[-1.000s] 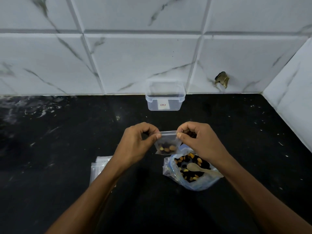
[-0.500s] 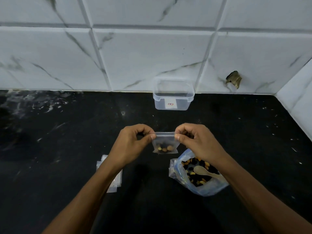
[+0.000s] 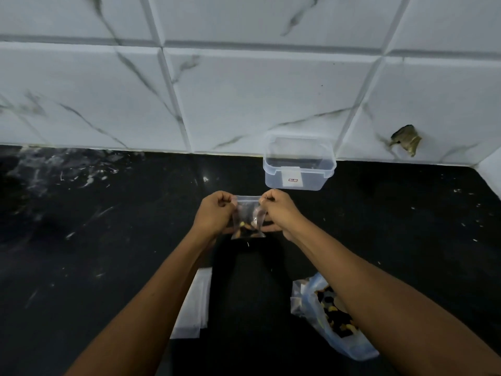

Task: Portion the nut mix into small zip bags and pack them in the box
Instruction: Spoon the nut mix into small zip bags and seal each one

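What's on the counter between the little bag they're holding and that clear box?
Nothing: in the head view only bare black counter separates the small zip bag from the clear box.

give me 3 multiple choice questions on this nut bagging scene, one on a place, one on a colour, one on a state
1. Where does the clear plastic box stand?
A. at the back of the counter against the tiled wall
B. at the near edge beside the stack of empty bags
C. on top of the big nut bag

2. What colour is the counter?
A. white
B. black
C. brown

3. How is the small zip bag held?
A. it lies flat on the counter, untouched
B. one hand holds it alone
C. the left hand and the right hand pinch its top edge

Answers:
1 A, the box sits right below the wall tiles.
2 B, the surface is dark with pale specks.
3 C, both hands' fingertips meet the top strip and the bag hangs below with nuts at its bottom.
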